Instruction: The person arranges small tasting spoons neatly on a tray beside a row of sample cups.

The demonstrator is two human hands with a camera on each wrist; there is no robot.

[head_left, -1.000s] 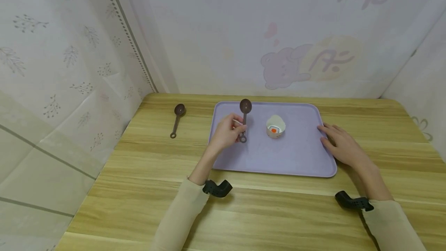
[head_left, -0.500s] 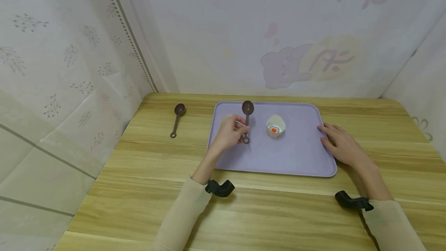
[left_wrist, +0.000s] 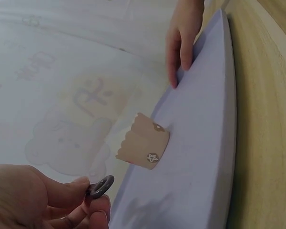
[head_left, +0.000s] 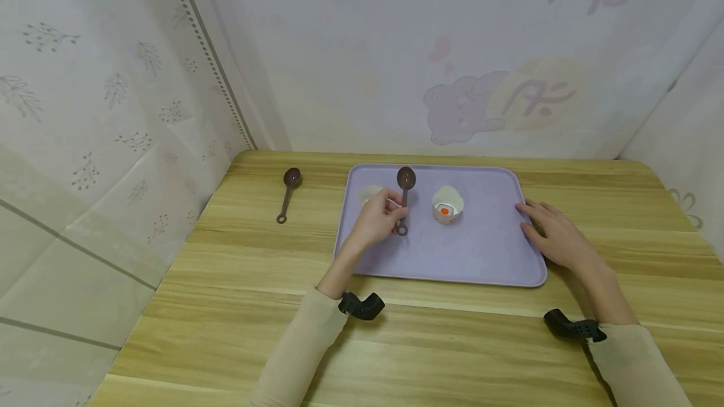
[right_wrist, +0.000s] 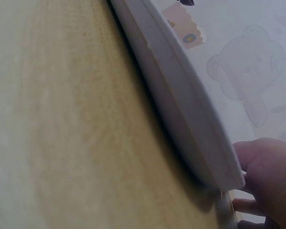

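Note:
My left hand (head_left: 378,215) pinches a brown measuring spoon (head_left: 405,179) by its handle, above the left part of a lilac tray (head_left: 486,262). The bowl of the spoon points away from me; its ring end (left_wrist: 104,186) sticks out past thumb and fingers in the left wrist view. Just right of the spoon stands a paper baking cup (head_left: 447,205) with something orange-red, white and dark-edged inside. A second pale cup (head_left: 369,193) shows partly behind my left hand, which hides the rest. My right hand (head_left: 554,234) rests its extended fingers on the tray's right rim.
Another brown measuring spoon (head_left: 288,196) lies on the wooden table (head_left: 452,344), left of the tray. Printed cloth (head_left: 351,68) hangs behind the table's back edge, with more along the left side. A dark wrist mount (head_left: 362,306) sits on each sleeve.
My left hand has shifted slightly to the right and toward me with the spoon, closer to the paper cup. The second cup behind it has come into sight. My right hand stays still.

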